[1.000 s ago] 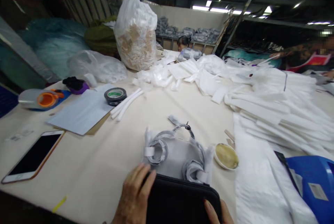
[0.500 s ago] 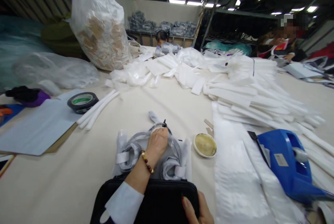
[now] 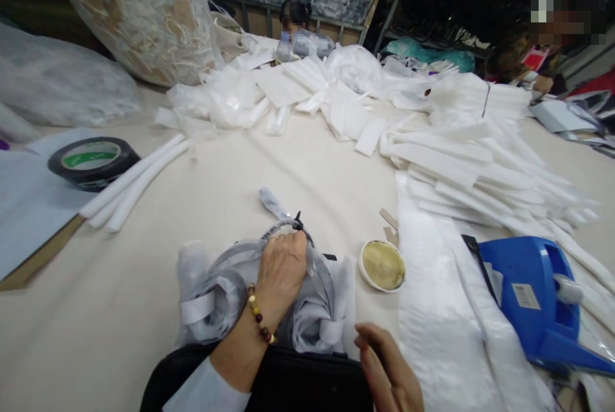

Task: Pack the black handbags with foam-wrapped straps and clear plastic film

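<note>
My left hand (image 3: 282,268), with a beaded bracelet at the wrist, is closed at the top of a bundle of grey straps (image 3: 223,293) in clear wrap. Its fingertips are hidden, so what they pinch does not show. A small black tip (image 3: 298,220) sticks up just beyond the knuckles. White bands circle the two rolled strap ends. Nearest me is a black padded case (image 3: 312,380), partly covered by my left forearm. My right hand (image 3: 391,370) is at the case's right edge, open, with slightly bent fingers and nothing in them.
A round dish of yellowish stuff (image 3: 383,264) sits right of the bundle. Farther right are white foam strips (image 3: 446,156) and a blue tape dispenser (image 3: 533,296). Black tape (image 3: 91,162) and white rods (image 3: 137,184) lie left. Two people are across the table.
My right hand has come off the black case and moved right, its fingers loosening. My left hand stays closed at the straps. The view has tilted down and come closer.
</note>
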The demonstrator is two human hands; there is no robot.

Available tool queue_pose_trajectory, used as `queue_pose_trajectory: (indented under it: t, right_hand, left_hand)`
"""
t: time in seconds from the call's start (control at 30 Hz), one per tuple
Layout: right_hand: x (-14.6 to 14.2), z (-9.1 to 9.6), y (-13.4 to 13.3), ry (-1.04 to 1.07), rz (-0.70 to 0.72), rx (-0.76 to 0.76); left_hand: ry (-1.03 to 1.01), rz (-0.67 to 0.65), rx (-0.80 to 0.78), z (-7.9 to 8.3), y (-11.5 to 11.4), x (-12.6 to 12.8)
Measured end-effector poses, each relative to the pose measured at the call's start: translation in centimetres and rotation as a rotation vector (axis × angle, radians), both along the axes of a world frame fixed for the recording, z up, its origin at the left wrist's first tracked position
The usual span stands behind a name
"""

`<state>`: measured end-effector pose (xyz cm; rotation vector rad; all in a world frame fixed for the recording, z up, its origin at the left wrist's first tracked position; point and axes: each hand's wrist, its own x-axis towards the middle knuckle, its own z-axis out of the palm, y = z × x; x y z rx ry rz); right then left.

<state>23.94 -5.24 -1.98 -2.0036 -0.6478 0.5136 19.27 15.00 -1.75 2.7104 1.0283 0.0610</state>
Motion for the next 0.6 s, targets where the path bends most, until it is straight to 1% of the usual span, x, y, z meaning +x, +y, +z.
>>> queue_pose_trajectory:
  t: [0.07, 0.13, 0.17, 0.23, 0.3, 0.37, 0.5, 0.53, 0.6]
  right_hand:
    - [1.2, 1.2, 2.0, -0.028, 0.124, -0.105]
    - [1.8, 2.1, 3.9, -0.074, 0.259, -0.263]
    - [2.0, 2.5, 4.6, -0.09, 0.302, -0.345]
    - [1.9, 3.0, 5.7, -0.109, 0.313, -0.468]
    - [1.7, 3.0, 6.2, -0.137, 0.252, -0.513]
    - [1.7, 2.6, 6.5, -0.125, 0.177, -0.47]
    - [2.3, 1.3, 6.3, 0.088, 0.03, -0.254]
    - [2.4, 1.1, 6.1, 0.125, 0.003, -0.22]
    - [2.6, 0.9, 5.7, 0.172, -0.025, -0.202]
  left_hand:
    - [-0.005, 0.0, -0.01, 0.0, -0.1, 0.0]
    - [-0.008, -0.004, -0.022, 0.1, -0.1, -0.1]
    - [-0.01, -0.008, -0.027, 0.2, -0.2, -0.2]
    - [-0.014, -0.013, -0.034, 0.3, -0.2, -0.3]
    - [-0.018, -0.015, -0.04, 0.3, -0.3, -0.4]
    - [-0.022, -0.014, -0.044, 0.3, -0.3, -0.5]
    - [-0.028, -0.015, -0.059, 0.1, -0.3, -0.5]
    - [-0.028, -0.017, -0.063, 0.1, -0.3, -0.5]
    - [-0.023, -0.018, -0.073, 0.1, -0.2, -0.4]
